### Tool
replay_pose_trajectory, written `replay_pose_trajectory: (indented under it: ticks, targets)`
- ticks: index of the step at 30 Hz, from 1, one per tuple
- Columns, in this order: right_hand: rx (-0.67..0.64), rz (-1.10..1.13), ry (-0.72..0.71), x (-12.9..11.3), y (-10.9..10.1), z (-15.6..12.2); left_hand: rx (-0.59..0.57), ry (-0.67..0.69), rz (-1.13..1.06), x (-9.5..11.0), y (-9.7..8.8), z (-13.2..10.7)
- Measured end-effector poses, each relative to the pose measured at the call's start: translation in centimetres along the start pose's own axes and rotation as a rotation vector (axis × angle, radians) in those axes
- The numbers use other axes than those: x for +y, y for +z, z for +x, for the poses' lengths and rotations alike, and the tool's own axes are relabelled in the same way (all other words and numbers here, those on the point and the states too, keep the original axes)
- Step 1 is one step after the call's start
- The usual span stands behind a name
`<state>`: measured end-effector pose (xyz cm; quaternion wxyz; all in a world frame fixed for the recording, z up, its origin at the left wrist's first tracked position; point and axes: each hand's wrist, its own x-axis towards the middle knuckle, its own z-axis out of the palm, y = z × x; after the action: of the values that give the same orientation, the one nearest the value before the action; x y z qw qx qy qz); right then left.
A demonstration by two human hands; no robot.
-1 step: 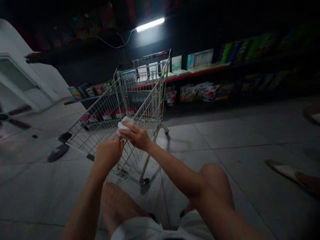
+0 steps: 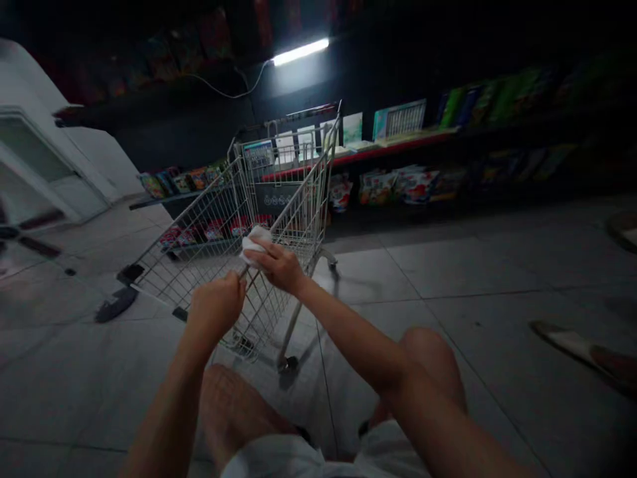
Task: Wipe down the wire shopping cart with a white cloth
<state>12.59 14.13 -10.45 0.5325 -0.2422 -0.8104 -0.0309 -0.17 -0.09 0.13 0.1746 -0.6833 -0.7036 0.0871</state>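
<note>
A wire shopping cart [image 2: 293, 199] stands on the tiled floor in front of me, and I am low beside it with my knees in view. My right hand [image 2: 279, 267] is closed on a crumpled white cloth [image 2: 255, 241] and presses it against the cart's near side wall. Just below, my left hand [image 2: 217, 304] is curled in a fist round the cart's wire at its rear corner. Inside the cart's far end lies a dark card with white marks [image 2: 273, 197].
Low shelves with bright packets [image 2: 393, 184] and boxes line the dark back wall under a tube light [image 2: 300, 51]. A white cabinet [image 2: 34, 166] stands at the left. A dark flat object [image 2: 115, 304] lies on the floor by the cart's left side.
My right hand has slid the white cloth a little up and to the right along the cart's side. My left hand has stayed where it was.
</note>
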Motion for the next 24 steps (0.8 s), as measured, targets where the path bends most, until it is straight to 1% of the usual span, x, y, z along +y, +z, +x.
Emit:
replay_pose_trajectory:
  ticks: [2, 4, 5, 6, 8, 9, 11, 14, 16, 17, 18, 19, 20, 21, 23, 24]
  targets:
    - [0.018, -0.025, 0.156, 3.6, -1.4, 1.5, -0.015, 0.001, 0.002, -0.4, 0.0, -0.2]
    - [0.06, -0.024, 0.297, 5.9, -2.0, 2.6, -0.018, -0.011, 0.003, -0.7, 0.2, -0.6]
    - [0.09, -0.011, 0.353, 6.3, -1.8, 2.8, -0.013, -0.022, 0.004, -0.7, 0.4, -0.8]
    - [0.123, 0.009, 0.394, 6.3, -1.3, 2.7, -0.01, -0.036, 0.004, -0.7, 0.6, -1.0]
    - [0.175, 0.06, 0.437, 4.7, 0.5, 1.2, -0.012, -0.06, -0.007, -0.3, 1.0, -1.2]
    - [0.191, 0.088, 0.448, 3.4, 1.8, -0.3, -0.017, -0.064, -0.018, 0.0, 1.0, -1.2]
    - [0.174, 0.139, 0.463, 0.3, 4.7, -4.7, -0.019, -0.058, -0.052, 0.8, 0.9, -0.7]
    - [0.039, 0.189, 0.528, -3.9, 8.6, -13.7, -0.013, -0.045, -0.103, 2.0, 0.5, 1.0]
    - [-0.043, 0.22, 0.623, -5.2, 10.3, -19.3, -0.009, -0.056, -0.116, 2.4, 0.5, 2.2]
    - [-0.082, 0.254, 0.651, -5.2, 10.7, -21.3, -0.004, -0.056, -0.118, 2.4, 0.6, 2.6]
    - [-0.088, 0.277, 0.692, -4.9, 10.9, -22.5, 0.004, -0.054, -0.119, 2.4, 0.7, 2.9]
    - [-0.066, 0.292, 0.74, -4.2, 10.8, -22.9, 0.012, -0.049, -0.121, 2.3, 0.9, 3.1]
    - [-0.012, 0.294, 0.797, -3.3, 10.5, -22.4, 0.019, -0.039, -0.126, 2.2, 1.1, 3.1]
    - [0.07, 0.281, 0.853, -2.1, 10.0, -21.1, 0.023, -0.03, -0.133, 2.1, 1.3, 3.1]
    - [0.255, 0.23, 0.922, 0.4, 8.6, -17.0, 0.024, -0.024, -0.147, 1.9, 1.6, 2.9]
    - [0.305, 0.215, 0.893, 1.5, 8.0, -14.7, 0.023, -0.024, -0.151, 1.9, 1.6, 2.8]
